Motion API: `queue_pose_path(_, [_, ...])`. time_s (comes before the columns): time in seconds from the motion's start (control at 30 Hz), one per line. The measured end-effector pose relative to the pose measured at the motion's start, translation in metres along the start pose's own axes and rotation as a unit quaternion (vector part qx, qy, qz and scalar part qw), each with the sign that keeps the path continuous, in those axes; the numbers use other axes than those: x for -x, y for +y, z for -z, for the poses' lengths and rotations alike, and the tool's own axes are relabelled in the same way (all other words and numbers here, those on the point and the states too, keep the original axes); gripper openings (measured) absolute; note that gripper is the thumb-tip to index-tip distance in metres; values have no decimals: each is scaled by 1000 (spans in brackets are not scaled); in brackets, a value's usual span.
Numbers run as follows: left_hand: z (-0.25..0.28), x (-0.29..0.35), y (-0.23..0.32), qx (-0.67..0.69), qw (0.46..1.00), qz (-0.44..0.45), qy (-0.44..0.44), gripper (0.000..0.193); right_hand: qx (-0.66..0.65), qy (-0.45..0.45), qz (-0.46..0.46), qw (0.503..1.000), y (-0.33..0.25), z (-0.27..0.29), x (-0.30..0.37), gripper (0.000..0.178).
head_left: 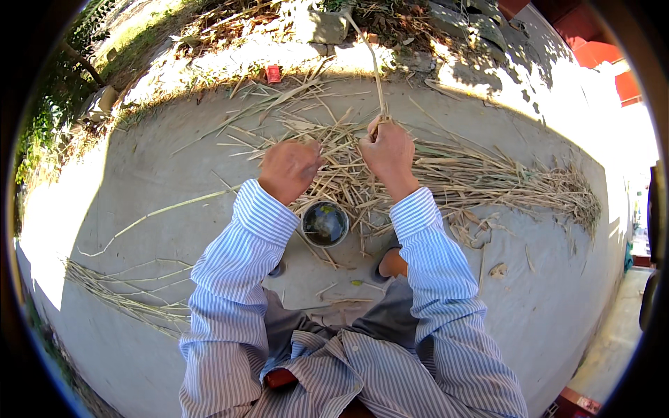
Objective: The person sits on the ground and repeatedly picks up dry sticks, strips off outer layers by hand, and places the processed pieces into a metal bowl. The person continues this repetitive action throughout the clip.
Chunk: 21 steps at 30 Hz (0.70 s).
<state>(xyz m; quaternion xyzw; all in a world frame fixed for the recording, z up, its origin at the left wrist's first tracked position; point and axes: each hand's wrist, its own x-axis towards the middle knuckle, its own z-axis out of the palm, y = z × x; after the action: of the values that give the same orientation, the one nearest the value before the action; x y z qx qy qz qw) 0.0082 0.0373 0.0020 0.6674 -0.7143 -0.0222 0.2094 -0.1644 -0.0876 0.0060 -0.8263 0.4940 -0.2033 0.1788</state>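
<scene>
I hold both arms out in front of me, elbows bent, with my left forearm [244, 240] slanting inward to the right and my right forearm [433, 240] slanting inward to the left. My left hand [289, 167] is curled into a fist, its back turned up and its fingertips tucked underneath, out of sight. My right hand [388, 152] sits slightly farther forward, clenched, thumb side uppermost, the thumb lying along the curled index finger. My hands stand near each other without touching, and striped sleeves cover both arms down to the wrists.
</scene>
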Motion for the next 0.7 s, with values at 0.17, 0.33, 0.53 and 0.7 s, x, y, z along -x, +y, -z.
queue_pose_path(0.17, [11,11,-12,-66,997,31,-38,25,141,-108,78,981,35,-7,-8,24])
queue_pose_path(0.33, [3,34,-18,-123,991,22,-53,16,-45,116,100,987,-6,14,-21,44])
queue_pose_path(0.53, [28,53,-21,-139,984,-3,-108,7,-100,-16,37,994,2,2,-8,48])
queue_pose_path(0.7, [57,83,-23,-173,972,51,-148,3,-51,-106,70,991,5,-9,-3,48])
